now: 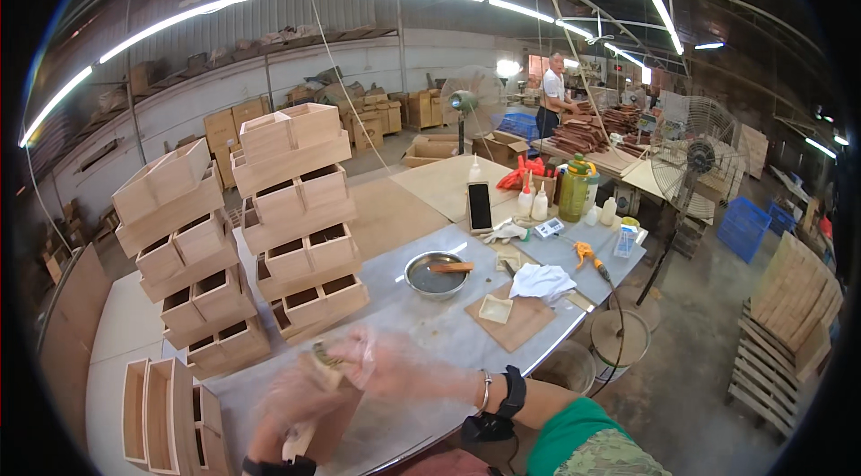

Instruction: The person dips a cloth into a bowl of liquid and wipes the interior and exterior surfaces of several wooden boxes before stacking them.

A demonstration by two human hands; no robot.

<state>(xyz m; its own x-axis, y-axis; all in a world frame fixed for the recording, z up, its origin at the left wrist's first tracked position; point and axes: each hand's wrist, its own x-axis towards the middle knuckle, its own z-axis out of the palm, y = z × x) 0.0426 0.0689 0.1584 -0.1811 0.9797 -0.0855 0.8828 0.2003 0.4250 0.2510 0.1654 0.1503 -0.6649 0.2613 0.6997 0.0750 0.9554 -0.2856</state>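
Observation:
Both hands are smeared by motion at the near edge of the grey-topped table. My left hand [300, 391] is against a pale wooden piece [334, 427], perhaps a box, standing at the table's front edge; its fingers are too blurred to read. Just to the right, my right hand [408, 373] reaches across toward the top of that piece. A small greenish and pale blurred patch [327, 355] shows between the hands, and I cannot make out what it is. A bracelet and a black strap circle my right wrist; another black band is on the left.
Stacked wooden boxes [305, 243] rise at left, with more boxes [170, 418] nearer. On the table lie a metal bowl [433, 288], a white cloth [541, 283], a shallow square dish [495, 308], a phone [480, 207] and bottles. Buckets [621, 339] stand right; a person [553, 95] works farther back.

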